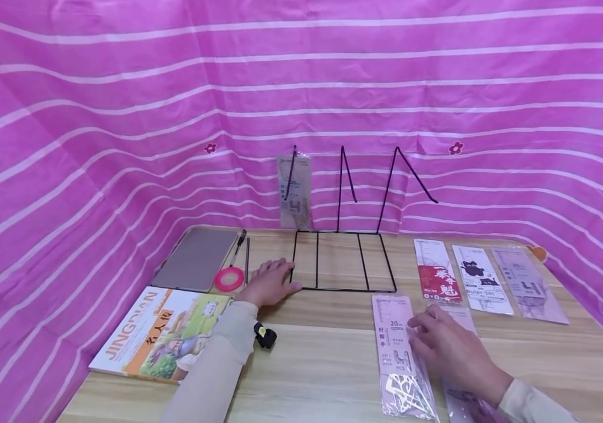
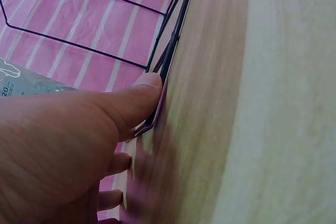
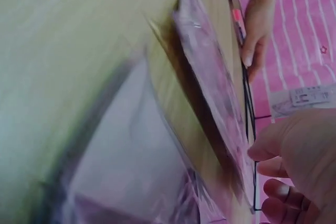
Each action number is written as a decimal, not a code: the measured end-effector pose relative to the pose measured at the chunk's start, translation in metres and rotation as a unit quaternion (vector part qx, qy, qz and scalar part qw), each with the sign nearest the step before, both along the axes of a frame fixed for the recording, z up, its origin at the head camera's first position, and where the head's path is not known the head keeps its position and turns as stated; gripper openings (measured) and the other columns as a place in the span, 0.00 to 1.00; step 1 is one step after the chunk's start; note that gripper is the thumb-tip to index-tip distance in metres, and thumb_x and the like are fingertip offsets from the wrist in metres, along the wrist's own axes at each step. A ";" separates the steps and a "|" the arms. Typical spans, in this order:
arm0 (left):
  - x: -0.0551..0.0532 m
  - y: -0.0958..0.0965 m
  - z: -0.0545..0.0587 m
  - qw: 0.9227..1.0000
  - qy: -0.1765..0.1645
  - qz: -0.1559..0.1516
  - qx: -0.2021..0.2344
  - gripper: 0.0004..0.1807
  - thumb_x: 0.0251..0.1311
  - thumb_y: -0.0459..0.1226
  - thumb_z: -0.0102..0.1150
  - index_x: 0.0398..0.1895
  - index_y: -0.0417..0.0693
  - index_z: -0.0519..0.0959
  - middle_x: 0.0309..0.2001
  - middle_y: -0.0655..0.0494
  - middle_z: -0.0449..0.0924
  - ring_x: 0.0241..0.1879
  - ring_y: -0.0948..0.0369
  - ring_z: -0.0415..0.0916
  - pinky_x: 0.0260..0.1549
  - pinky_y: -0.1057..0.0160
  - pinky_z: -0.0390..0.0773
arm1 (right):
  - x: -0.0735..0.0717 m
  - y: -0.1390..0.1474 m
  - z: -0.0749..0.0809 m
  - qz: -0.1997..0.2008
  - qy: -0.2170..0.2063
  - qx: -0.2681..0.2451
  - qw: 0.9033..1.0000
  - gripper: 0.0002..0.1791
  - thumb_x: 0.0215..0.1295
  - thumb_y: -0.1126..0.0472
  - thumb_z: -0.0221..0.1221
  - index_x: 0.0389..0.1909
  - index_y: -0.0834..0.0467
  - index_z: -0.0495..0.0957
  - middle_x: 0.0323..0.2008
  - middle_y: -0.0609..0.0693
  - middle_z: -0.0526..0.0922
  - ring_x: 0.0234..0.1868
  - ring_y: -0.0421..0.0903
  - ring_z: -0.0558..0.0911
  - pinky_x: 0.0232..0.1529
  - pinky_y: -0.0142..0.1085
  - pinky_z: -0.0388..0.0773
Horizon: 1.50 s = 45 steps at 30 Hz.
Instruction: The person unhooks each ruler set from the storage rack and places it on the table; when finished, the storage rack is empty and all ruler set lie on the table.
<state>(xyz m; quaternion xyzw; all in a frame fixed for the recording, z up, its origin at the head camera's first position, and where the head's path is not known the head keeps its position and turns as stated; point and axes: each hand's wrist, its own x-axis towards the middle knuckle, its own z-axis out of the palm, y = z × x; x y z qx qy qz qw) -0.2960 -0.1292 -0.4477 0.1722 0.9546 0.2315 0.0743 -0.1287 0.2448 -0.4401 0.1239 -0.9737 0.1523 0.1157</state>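
Note:
A black wire rack (image 1: 343, 289) with upright hooks stands at the back of the table. My left hand (image 1: 269, 285) rests at its left front corner, the thumb (image 2: 149, 82) against the base wire and the other fingers along the tabletop. My right hand (image 1: 454, 346) pinches the right edge of a pink ruler set packet (image 1: 393, 335) marked 20 and 4 PCS. In the right wrist view that packet (image 3: 210, 72) tilts over a dark shadow. Beneath the right hand lies a second pink packet (image 1: 460, 317), partly covered. Another packet (image 1: 296, 217) hangs on the rack's left hook.
At the right lie a red-and-white packet (image 1: 438, 270), a cat-print ruler packet (image 1: 481, 279) and another pink packet (image 1: 528, 285). A book (image 1: 142, 329), a grey tablet-like slab (image 1: 195, 258), a red tape roll (image 1: 229, 279) and a pen (image 1: 238, 247) are at the left. Striped pink cloth (image 1: 306, 88) surrounds the table.

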 end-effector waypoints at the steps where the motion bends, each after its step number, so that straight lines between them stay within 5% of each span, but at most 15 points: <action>1: 0.000 0.000 0.001 1.000 -0.001 0.000 0.000 0.39 0.74 0.58 0.57 0.82 0.54 0.63 0.85 0.44 0.53 0.83 0.37 0.45 0.80 0.31 0.45 | 0.000 0.002 0.001 -0.004 0.002 -0.006 1.000 0.11 0.64 0.54 0.72 0.46 0.48 0.87 0.42 0.39 0.79 0.39 0.38 0.83 0.31 0.30 0.79; 9: 0.000 0.003 0.005 1.000 -0.004 -0.002 0.007 0.38 0.74 0.58 0.57 0.81 0.53 0.64 0.84 0.43 0.53 0.83 0.37 0.45 0.80 0.31 0.46 | -0.016 0.038 0.012 -0.029 -0.029 -0.071 0.997 0.11 0.69 0.54 0.69 0.48 0.51 0.85 0.42 0.46 0.82 0.36 0.38 0.78 0.30 0.30 0.76; 15: 0.001 0.001 0.001 1.000 -0.003 0.004 -0.001 0.39 0.73 0.58 0.57 0.81 0.54 0.64 0.84 0.44 0.53 0.83 0.37 0.45 0.80 0.31 0.46 | -0.057 0.045 0.015 0.022 -0.066 -0.106 0.992 0.18 0.71 0.53 0.67 0.55 0.60 0.82 0.48 0.54 0.86 0.46 0.49 0.85 0.46 0.46 0.86; 21: 0.002 0.000 -0.003 1.000 0.004 0.003 0.001 0.38 0.73 0.58 0.57 0.81 0.53 0.65 0.84 0.44 0.55 0.83 0.37 0.47 0.79 0.30 0.47 | -0.097 0.025 0.008 0.031 -0.088 -0.078 0.993 0.32 0.72 0.47 0.66 0.66 0.65 0.75 0.58 0.63 0.82 0.59 0.62 0.82 0.59 0.63 0.80; 28: 0.003 0.002 -0.001 1.000 0.004 -0.003 0.004 0.38 0.74 0.58 0.57 0.81 0.53 0.65 0.84 0.44 0.55 0.83 0.38 0.47 0.80 0.31 0.48 | -0.124 0.011 -0.001 0.045 -0.071 -0.038 0.996 0.25 0.68 0.45 0.69 0.52 0.62 0.80 0.37 0.49 0.79 0.38 0.47 0.75 0.39 0.41 0.74; 38: -0.002 0.003 0.005 1.000 0.014 0.007 0.001 0.38 0.73 0.59 0.58 0.80 0.55 0.66 0.84 0.45 0.54 0.83 0.40 0.48 0.80 0.32 0.48 | -0.139 0.007 0.003 0.034 -0.084 -0.017 0.996 0.39 0.66 0.40 0.68 0.65 0.67 0.76 0.56 0.63 0.83 0.54 0.61 0.82 0.57 0.60 0.80; 42: -0.001 -0.002 0.011 0.999 0.003 0.019 0.048 0.35 0.73 0.57 0.59 0.78 0.53 0.69 0.83 0.44 0.56 0.82 0.40 0.53 0.79 0.33 0.54 | -0.137 0.007 0.000 0.032 -0.088 -0.021 0.995 0.40 0.66 0.39 0.68 0.64 0.67 0.77 0.59 0.65 0.82 0.57 0.65 0.81 0.59 0.62 0.79; 45: -0.012 -0.008 0.028 0.994 0.020 0.030 0.105 0.32 0.74 0.54 0.60 0.75 0.50 0.72 0.81 0.44 0.61 0.78 0.40 0.62 0.75 0.33 0.63 | -0.138 0.006 -0.002 0.026 -0.093 -0.027 0.995 0.42 0.65 0.37 0.68 0.65 0.67 0.77 0.61 0.66 0.81 0.59 0.66 0.80 0.60 0.63 0.79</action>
